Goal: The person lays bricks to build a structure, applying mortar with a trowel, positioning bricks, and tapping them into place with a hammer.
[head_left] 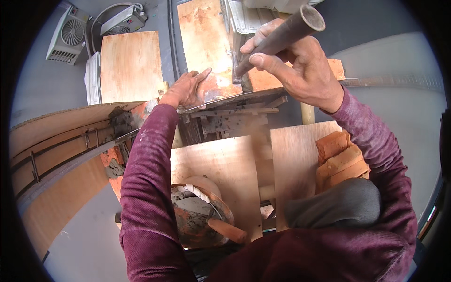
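My right hand (300, 66) grips a tool with a thick, dark tubular handle (284, 37), its round end tilted up towards me. The narrow metal lower end of this tool reaches down to the gap between two orange bricks; its exact shape is hard to make out. My left hand (185, 90) lies with fingers stretched over the left brick (220, 88), which has grey mortar on its face. To the right of the gap sits the other brick (263, 79), partly behind my right hand. A taut line (213, 101) runs along the near edge of the bricks.
Below stands a bucket of grey mortar (195, 211) with an orange handle (228, 231) sticking out. Stacked bricks (340, 160) rest on a plywood board (298, 164). More boards (131, 66) and air-conditioner units (70, 35) lie beyond the wall. Bamboo and wooden supports show underneath.
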`<state>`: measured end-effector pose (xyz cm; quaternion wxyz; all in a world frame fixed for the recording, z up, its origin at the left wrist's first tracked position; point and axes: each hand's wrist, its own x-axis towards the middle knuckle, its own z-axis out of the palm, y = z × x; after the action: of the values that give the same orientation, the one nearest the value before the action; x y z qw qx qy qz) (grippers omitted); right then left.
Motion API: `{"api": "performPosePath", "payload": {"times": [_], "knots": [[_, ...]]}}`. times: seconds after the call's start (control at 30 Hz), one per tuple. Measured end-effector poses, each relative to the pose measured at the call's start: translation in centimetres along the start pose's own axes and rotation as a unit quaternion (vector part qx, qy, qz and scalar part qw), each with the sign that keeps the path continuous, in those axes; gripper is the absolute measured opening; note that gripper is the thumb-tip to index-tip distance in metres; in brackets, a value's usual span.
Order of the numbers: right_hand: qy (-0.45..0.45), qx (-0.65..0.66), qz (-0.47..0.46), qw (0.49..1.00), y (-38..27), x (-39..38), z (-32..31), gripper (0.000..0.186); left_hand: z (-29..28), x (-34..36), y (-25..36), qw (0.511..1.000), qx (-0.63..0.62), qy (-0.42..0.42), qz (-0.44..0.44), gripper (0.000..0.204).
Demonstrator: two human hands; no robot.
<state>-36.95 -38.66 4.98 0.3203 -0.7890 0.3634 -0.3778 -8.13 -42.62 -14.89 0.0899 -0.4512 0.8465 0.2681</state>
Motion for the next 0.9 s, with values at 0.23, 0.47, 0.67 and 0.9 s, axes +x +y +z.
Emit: {"api": "performPosePath", "payload": {"times": [0.23,0.47,0.67,0.9], "knots": [[-0.060,0.060,0.026,0.996,1.9,0.0,2.2,0.012,0.5,0.1,0.5,0.999,-0.001,-0.009,-0.036,0.130],[-0.031,0.040,0.035,0.998,9.0,-1.5,7.2,0.018,1.0,0.2,0.5,0.999,-0.004,-0.003,-0.041,0.128],[-0.050,0.054,0.093,0.993,7.2,-1.2,5.8,0.019,1.2,0.2,-1.3,0.997,-0.064,-0.041,-0.034,0.118],[-0.034,0.056,0.069,0.996,5.0,-1.2,3.8,0.014,2.1,0.3,-1.6,0.997,-0.059,-0.018,-0.045,0.107]]}}
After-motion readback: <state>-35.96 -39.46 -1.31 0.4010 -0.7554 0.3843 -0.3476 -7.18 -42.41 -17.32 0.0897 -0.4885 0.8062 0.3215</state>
